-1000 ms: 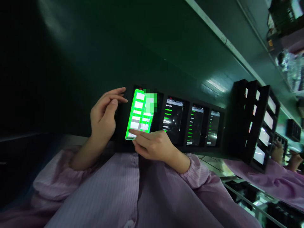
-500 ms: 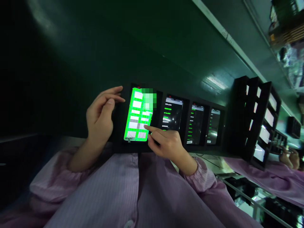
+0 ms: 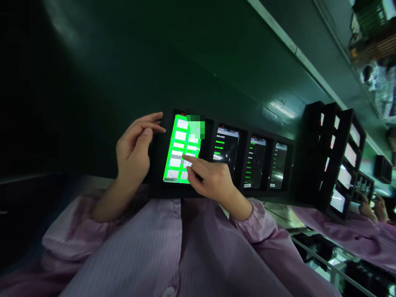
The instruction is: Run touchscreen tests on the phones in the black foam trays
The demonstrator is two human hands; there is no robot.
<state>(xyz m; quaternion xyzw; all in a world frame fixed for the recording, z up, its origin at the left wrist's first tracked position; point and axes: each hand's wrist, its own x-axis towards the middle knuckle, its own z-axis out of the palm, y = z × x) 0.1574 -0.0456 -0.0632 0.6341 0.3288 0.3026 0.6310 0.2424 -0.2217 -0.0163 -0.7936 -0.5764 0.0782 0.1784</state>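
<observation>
A smartphone [image 3: 175, 161] with a bright green-and-white grid on its screen lies in the leftmost slot of a long black tray [image 3: 158, 167]. My right hand [image 3: 214, 177] hovers over the phone's lower right part. Its index finger points out, with the tip at the middle of the screen, while the other fingers are loosely bent; it grips nothing. At the tray's left end, my left hand [image 3: 133, 150] is empty, its fingers loosely extended towards the tray edge. Part of the phone's top right is covered by a pixelated patch.
Further right in the tray are phones with dark list screens: one [image 3: 230, 144], another [image 3: 256, 161] and a third [image 3: 280, 165]. Upright black trays [image 3: 348, 165] with lit phones stand beyond. At far right are a co-worker's hands [image 3: 373, 208]. The dark green table [image 3: 139, 70] extends behind.
My right index fingertip has moved left and slightly up across the phone's screen. My left hand keeps its pose beside the tray, and the view has shifted slightly.
</observation>
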